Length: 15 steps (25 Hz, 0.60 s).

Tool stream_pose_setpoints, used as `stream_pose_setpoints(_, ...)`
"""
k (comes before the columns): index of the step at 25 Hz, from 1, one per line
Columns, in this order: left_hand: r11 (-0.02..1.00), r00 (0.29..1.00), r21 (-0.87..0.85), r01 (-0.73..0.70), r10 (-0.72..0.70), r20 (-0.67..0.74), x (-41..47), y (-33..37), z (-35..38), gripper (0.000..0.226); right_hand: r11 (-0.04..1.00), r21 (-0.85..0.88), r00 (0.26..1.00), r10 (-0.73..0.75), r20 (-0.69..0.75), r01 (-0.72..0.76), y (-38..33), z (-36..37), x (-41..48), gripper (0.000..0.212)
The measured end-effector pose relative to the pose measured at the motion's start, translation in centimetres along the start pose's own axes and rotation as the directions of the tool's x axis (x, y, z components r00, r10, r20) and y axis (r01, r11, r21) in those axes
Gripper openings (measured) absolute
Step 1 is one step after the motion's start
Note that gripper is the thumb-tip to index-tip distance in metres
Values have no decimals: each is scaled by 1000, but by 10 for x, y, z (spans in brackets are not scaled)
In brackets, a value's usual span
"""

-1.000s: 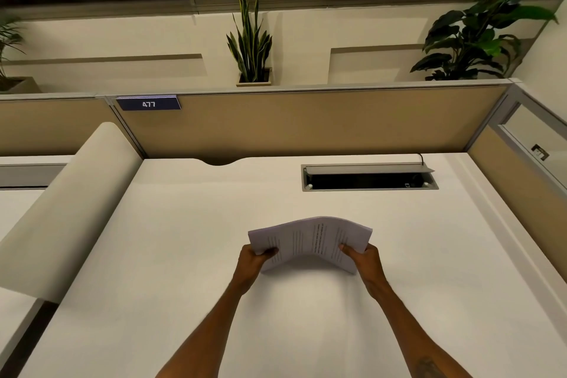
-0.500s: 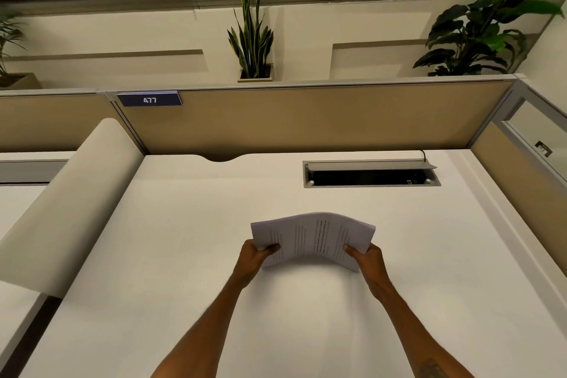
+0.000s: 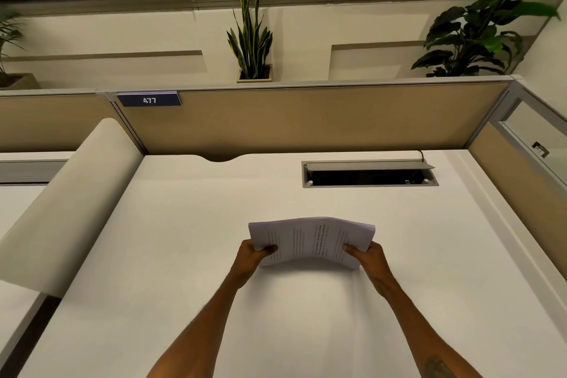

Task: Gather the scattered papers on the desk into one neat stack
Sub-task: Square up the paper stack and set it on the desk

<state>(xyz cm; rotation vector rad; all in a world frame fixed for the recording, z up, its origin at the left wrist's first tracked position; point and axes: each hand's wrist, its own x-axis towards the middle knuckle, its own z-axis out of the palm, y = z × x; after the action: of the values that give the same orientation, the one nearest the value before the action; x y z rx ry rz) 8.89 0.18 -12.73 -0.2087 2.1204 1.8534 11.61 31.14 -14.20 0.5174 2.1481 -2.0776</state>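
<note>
Both forearms are bare, no sleeves (a dark tattoo (image 3: 435, 367) marks the right one).

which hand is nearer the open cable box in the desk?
Right. The right hand grips the paper stack almost directly below the cable box; the left hand grips farther left.

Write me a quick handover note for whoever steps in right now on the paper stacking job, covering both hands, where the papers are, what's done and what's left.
Left hand: gripping the left edge of the paper stack, thumb on top.
Right hand: gripping the right edge the same way.
Papers: all in one bundle held between the hands above the desk, bowed upward in the middle; its shadow falls on the desk just under it.
Done: no loose sheets show on the visible desk, so gathering looks finished.
Left: the edges look slightly fanned at the right end; square them, probably by tapping on the desk, then lay the stack flat.
</note>
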Motion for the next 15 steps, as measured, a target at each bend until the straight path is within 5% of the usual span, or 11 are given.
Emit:
stream_pose_setpoints(4,995,998,-81,55,-52,43,3,15,-10,35,999,-44,995,-4,95,8,-17,-12,4,19)
stream_pose_setpoints(8,994,997,-95,57,-52,56,11,38,-19,36,1000,6,976,21,216,-23,-34,-22,12,26)
stream_pose_setpoints(11,986,1000,-164,23,-25,-13,19,50,-18,34,992,97,981,58,186,-77,-37,-20,15,31)
stream_pose_setpoints(15,874,996,-484,34,-69,-54,23,57,-6,28,948,310,996,47,82,-70,-31,-10,12,36)
